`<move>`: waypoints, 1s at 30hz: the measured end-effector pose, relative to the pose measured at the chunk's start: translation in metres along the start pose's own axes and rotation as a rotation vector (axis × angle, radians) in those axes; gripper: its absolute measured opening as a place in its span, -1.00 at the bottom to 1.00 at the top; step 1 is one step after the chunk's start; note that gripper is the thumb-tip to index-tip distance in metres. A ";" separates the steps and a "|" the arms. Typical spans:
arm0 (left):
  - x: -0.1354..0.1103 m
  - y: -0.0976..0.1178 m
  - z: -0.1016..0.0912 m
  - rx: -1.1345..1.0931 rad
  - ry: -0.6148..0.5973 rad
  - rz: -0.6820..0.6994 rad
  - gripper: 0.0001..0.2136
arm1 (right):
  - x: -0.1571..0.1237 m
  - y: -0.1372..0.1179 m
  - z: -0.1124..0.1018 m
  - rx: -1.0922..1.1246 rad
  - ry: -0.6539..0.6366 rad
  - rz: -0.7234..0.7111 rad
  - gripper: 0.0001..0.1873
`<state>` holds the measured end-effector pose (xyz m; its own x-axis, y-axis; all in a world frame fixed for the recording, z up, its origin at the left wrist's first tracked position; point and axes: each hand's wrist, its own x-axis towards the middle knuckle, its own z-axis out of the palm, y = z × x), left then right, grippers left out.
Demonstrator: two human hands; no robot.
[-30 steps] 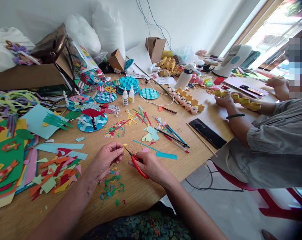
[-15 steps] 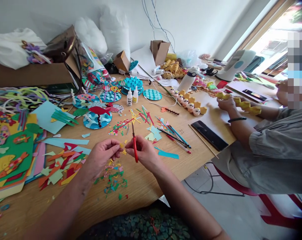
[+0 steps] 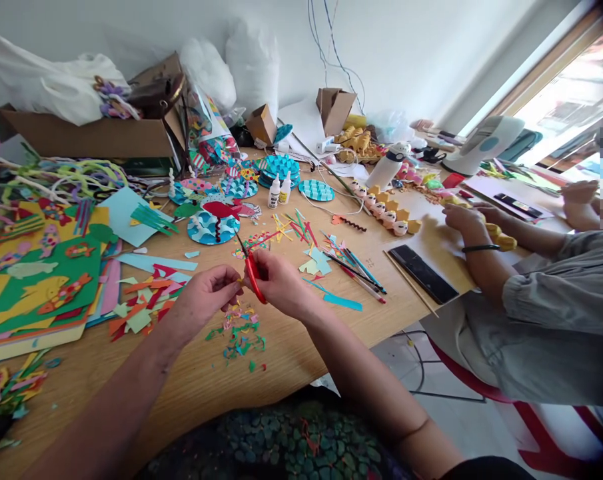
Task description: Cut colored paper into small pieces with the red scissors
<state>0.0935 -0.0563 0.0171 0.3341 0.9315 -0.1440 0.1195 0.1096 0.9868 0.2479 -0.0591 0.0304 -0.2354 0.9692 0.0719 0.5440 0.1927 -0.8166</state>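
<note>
My right hand (image 3: pixel 277 283) is closed around the red handles of a pair of scissors (image 3: pixel 254 277), whose dark blades point up and away. Close beside it, my left hand (image 3: pixel 212 293) pinches a tiny yellow piece of paper (image 3: pixel 240 285), mostly hidden by the fingertips. The two hands almost touch over the table. Below them lie small green, pink and yellow paper snippets (image 3: pixel 244 337). Beyond the scissors stands a blue wavy disc (image 3: pixel 201 230) with a red paper fish (image 3: pixel 222 209) on it.
Paper scraps (image 3: pixel 144 300) and a stack of coloured sheets (image 3: pixel 41 287) lie to the left. Two glue bottles (image 3: pixel 274 193) stand ahead. Pens (image 3: pixel 358 270), a wooden stick (image 3: pixel 408 283) and a phone (image 3: pixel 424 273) lie to the right. A co-worker's hands (image 3: pixel 464 220) hold yellow egg-carton pieces.
The view has swung left, so the table's things sit further right. My right hand has turned the scissors, tipping the blades leftward. Both hands have come closer together.
</note>
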 end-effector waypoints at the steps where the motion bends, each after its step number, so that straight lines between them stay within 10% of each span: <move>1: -0.003 0.000 -0.001 0.006 0.003 0.002 -0.91 | -0.001 -0.003 0.000 -0.014 0.000 -0.008 -0.84; 10: -0.021 -0.002 -0.007 -0.384 0.213 0.001 -0.90 | -0.034 -0.003 0.017 -0.023 -0.003 0.001 -0.72; 30: -0.016 0.007 0.009 -0.423 0.171 0.055 -0.92 | -0.035 0.003 0.022 -0.022 0.026 -0.033 -0.64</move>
<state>0.0978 -0.0738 0.0254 0.1663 0.9798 -0.1112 -0.2985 0.1575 0.9413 0.2401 -0.0959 0.0129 -0.2326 0.9660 0.1133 0.5541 0.2273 -0.8008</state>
